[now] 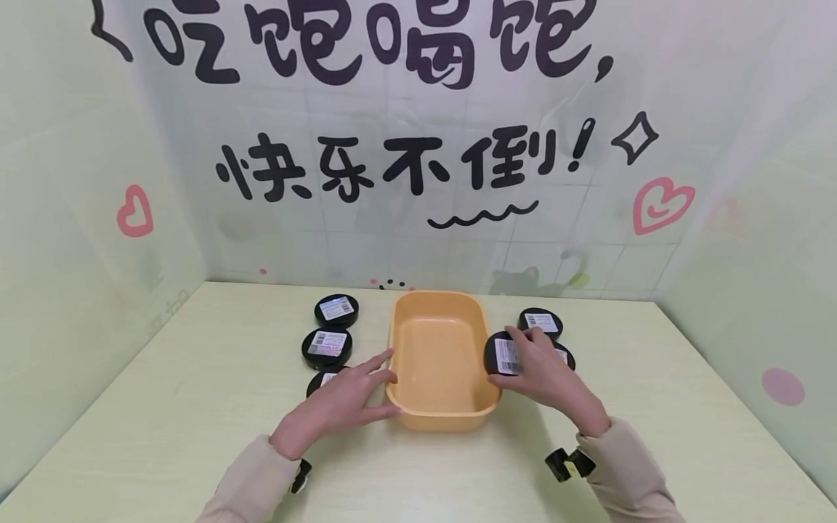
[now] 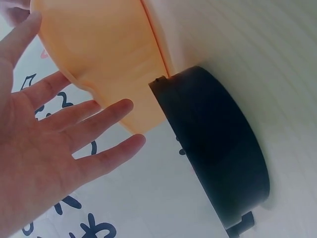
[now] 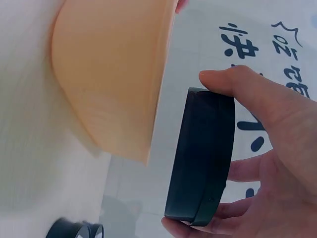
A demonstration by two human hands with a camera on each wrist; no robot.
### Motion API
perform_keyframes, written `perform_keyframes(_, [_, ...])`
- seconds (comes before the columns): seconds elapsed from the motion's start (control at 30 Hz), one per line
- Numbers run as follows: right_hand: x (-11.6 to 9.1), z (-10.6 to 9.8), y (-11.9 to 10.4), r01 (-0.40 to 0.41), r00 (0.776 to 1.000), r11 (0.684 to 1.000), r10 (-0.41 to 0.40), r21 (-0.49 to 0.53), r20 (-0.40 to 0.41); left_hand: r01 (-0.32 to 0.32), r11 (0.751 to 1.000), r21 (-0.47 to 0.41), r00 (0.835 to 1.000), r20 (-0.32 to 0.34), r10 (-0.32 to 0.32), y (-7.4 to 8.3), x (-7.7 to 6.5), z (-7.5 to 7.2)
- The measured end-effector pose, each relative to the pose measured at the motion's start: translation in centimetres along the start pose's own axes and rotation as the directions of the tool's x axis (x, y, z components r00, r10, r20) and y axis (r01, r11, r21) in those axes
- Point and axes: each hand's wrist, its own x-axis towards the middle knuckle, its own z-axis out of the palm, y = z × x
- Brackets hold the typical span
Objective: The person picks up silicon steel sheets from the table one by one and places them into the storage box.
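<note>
My right hand point(image 1: 546, 374) grips a round black case point(image 1: 502, 353) with a white label on top, thumb on one edge and fingertips on the opposite one. In the right wrist view the held case point(image 3: 200, 156) is up off the table, beside the wall of an orange plastic basin point(image 3: 114, 84). From the head it overlaps the basin's right rim. My left hand point(image 1: 340, 401) is at the basin's left side, fingers spread and fingertips right at the rim. The basin point(image 1: 445, 420) has nothing inside. Below the left hand stands another black case point(image 2: 213, 148).
Left of the basin, black labelled cases stand in a column: a far case point(image 1: 336, 311), a middle case point(image 1: 327, 349) and a near one partly behind my left hand. To the right are a far case point(image 1: 541, 324) and one point(image 1: 565, 356) half hidden by my right hand.
</note>
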Motion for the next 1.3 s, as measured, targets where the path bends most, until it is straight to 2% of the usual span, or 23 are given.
perform_keyframes(0.4, [1.7,2.0,-2.2,0.085,0.996,0.994,-0.087,0.075,0.033,0.011,1.000,-0.004,1.000,0.008,-0.011,0.1,0.2,0.0])
perform_keyframes(0.63, [2.2,3.0,-3.4,0.068,0.994,0.993,-0.075,0.095,0.074,0.004,1.000,-0.011,1.000,0.005,-0.004,0.2,0.1,-0.2])
perform_keyframes(0.8, [2.5,3.7,-4.0,0.099,0.992,0.991,-0.106,0.093,0.066,0.013,1.000,-0.015,1.000,0.015,-0.013,0.2,0.1,-0.2])
perform_keyframes(1.03, [2.8,4.5,-4.7,0.075,0.991,0.992,-0.086,0.105,0.106,0.006,1.000,-0.017,1.000,0.016,-0.006,0.2,0.1,-0.2])
perform_keyframes(1.3, [3.0,5.6,-4.7,0.128,0.986,0.988,-0.137,0.092,0.099,0.001,1.000,-0.022,1.000,0.021,-0.001,0.1,0.2,-0.2])
